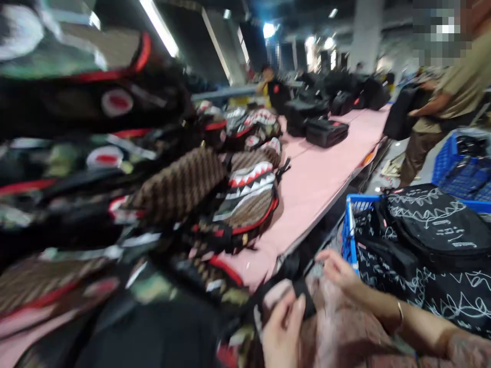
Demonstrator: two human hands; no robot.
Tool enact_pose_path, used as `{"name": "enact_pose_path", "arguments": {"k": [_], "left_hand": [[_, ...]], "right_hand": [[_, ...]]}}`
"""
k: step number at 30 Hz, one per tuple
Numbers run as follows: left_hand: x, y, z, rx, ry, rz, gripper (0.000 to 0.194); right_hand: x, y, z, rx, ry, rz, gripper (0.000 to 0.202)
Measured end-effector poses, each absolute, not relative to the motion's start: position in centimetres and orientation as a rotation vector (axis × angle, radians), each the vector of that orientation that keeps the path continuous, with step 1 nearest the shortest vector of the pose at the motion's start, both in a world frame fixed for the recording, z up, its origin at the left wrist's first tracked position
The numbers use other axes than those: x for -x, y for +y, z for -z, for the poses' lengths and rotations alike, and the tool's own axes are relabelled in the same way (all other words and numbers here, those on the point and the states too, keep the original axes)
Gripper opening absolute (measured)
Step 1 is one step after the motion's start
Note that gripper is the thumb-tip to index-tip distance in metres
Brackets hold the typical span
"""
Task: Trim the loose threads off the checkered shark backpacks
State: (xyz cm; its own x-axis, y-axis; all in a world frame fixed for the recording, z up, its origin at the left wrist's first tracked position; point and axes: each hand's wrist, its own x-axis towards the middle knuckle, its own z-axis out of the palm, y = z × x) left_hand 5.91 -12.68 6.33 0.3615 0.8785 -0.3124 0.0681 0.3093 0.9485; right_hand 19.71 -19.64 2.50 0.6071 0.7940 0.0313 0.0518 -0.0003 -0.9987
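Note:
My left hand (283, 327) is closed, thumb and fingers pressed together on a black strap (291, 268) at the edge of the pink table. Just right of it, my right hand (339, 271) pinches the strap's thin end, blurred by motion. The strap seems to run to a backpack (153, 322) with a dark panel and camouflage patches, lying in front of me. Beyond it rests a brown checked backpack (249, 199) with a shark-teeth print and red trim.
Backpacks (115, 107) are piled high on my left. Black bags (326, 132) stand farther along the pink table (307, 176). On my right, a blue crate (350, 230) holds black backpacks with white scribbles (441, 220). Behind it are another blue crate (445, 158) and a person carrying a black bag (401, 115).

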Motion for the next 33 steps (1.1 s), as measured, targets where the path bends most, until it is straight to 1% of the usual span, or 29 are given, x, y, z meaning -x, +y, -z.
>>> {"name": "enact_pose_path", "arguments": {"k": [3,7,11,17,26,33], "left_hand": [[-5.0,-12.7,-4.9,-1.063,1.058,-0.720,0.035],[-4.6,-13.1,-4.2,-0.973,0.980,-0.790,0.032],[-4.6,-13.4,-4.1,-0.959,0.941,-0.807,0.031],[-4.6,-13.8,-3.6,-1.023,0.961,-0.813,0.034],[-4.4,-13.6,-3.9,-1.071,0.962,-0.790,0.032],[-4.6,-13.7,-4.6,-0.989,0.955,-0.748,0.030]], "right_hand": [[-20.5,-20.5,-3.6,1.591,-0.947,-0.554,0.022],[-20.8,-21.0,-4.4,1.505,-1.257,-0.428,0.019],[-20.6,-20.8,-4.9,1.481,-1.407,-0.316,0.020],[-20.9,-20.0,-5.3,1.560,-1.530,-0.334,0.024],[-20.9,-19.8,-5.5,1.577,-1.461,-0.410,0.020],[-21.1,-19.3,-5.4,1.505,-1.535,-0.367,0.021]]}}
